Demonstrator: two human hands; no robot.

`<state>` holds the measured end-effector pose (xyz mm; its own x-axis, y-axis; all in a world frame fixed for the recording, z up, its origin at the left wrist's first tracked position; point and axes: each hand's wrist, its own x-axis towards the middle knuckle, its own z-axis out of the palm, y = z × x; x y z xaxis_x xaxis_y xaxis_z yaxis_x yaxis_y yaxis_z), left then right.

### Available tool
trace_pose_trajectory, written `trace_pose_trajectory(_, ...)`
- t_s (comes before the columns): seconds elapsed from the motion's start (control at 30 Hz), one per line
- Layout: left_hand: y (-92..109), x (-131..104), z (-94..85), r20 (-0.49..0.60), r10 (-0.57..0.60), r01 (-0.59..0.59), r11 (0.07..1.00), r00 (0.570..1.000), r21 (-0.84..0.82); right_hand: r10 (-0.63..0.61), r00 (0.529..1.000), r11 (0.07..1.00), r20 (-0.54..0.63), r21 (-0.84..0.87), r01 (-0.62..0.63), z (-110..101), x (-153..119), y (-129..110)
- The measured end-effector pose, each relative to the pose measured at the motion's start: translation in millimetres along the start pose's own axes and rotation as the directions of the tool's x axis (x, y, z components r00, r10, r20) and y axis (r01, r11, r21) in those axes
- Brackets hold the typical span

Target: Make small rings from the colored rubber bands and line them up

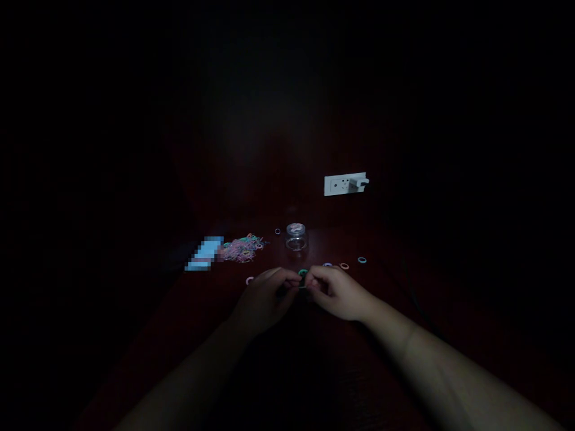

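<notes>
My left hand (268, 299) and my right hand (338, 293) meet just above the dark red table, fingertips pinched close together. Between them shows a small green hair tie (302, 272), pinched from both sides as far as the dim light reveals. A thin pale strip crosses the gap under it; whether it belongs to the same band I cannot tell. Left of my left hand lies a pink hair tie (250, 280), partly covered by it. Beyond my right hand are a purple hair tie (327, 264), an orange hair tie (344, 266) and a blue hair tie (362, 260).
A clear lidded jar (296, 239) stands behind my hands. To its left are a heap of mixed hair ties (244, 249), a lone hair tie (277, 231) and a bright pixelated rectangle (205, 254). A white wall socket (345, 184) holds a plug. Surroundings are very dark.
</notes>
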<state>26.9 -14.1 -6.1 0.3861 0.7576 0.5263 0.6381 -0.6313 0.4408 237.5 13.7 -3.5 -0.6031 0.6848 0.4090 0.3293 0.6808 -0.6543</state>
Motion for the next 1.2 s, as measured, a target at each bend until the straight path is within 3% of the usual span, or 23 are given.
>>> trace_pose_trajectory(0.27,-9.4,-0.9,4.1,-0.074,0.049,-0.042,0.994,0.996,0.097,0.007,0.995,0.998,-0.103,-0.053,-0.012,3.2,1.1,-3.9)
trace_pose_trajectory(0.4,2.8,10.7,4.1,-0.147,0.086,-0.077,0.995,0.985,0.065,0.004,0.983,0.999,-0.186,-0.051,-0.014,-0.7,2.7,-8.8)
trace_pose_trajectory(0.57,18.8,24.5,11.2,-0.246,-0.015,0.000,0.998,0.969,-0.059,-0.011,0.966,1.000,-0.259,-0.019,0.006,-9.7,2.9,-12.4)
trace_pose_trajectory(0.67,21.3,21.8,16.3,-0.320,-0.004,-0.022,0.997,0.948,-0.079,-0.029,0.964,1.000,-0.263,-0.011,0.027,-13.7,1.3,-13.2)
trace_pose_trajectory(0.8,24.3,14.7,17.4,-0.321,0.044,-0.077,0.993,0.946,-0.093,-0.064,0.960,0.998,-0.273,-0.042,0.055,-15.4,0.4,-14.2)
trace_pose_trajectory(1.2,27.6,13.6,16.9,-0.304,-0.010,-0.026,0.993,0.953,-0.116,-0.115,0.970,0.989,-0.216,-0.119,0.090,-15.3,-1.7,-15.0)
